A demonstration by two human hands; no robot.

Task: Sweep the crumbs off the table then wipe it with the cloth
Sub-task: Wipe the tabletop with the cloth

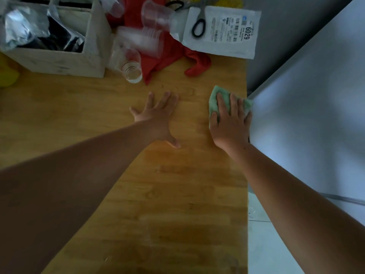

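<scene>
Wooden tabletop (79, 115) takes up most of the shot, with a darker, damp-looking patch in the middle stretch just near of the hands. A big pale grey-white appliance or cabinet (306, 105) stands right up against the right edge, can't really tell which it is. At the far left corner there's a whitish box (59, 60) stuffed with silvery foil bags. Along the far edge toward the right corner lies a white mailer bag (223, 36) with a printed label, and a crumpled red fabric (167, 54) spills out from under it toward the middle. A stack of clear plastic cups (146, 40) lies tipped over on the red fabric. Left hand (158, 115) is flat on the bare wood, palm down, fingers spread wide, holding nothing. Right hand (230, 123) is pressed flat on the green cloth (221, 95), fingers fairly straight, right at the tabletop's right edge, with the cloth poking out past the fingertips. Black-handled scissors (199, 26) rest on the mailer, and a small clear glass (132, 72) stands between the box and the red fabric.
</scene>
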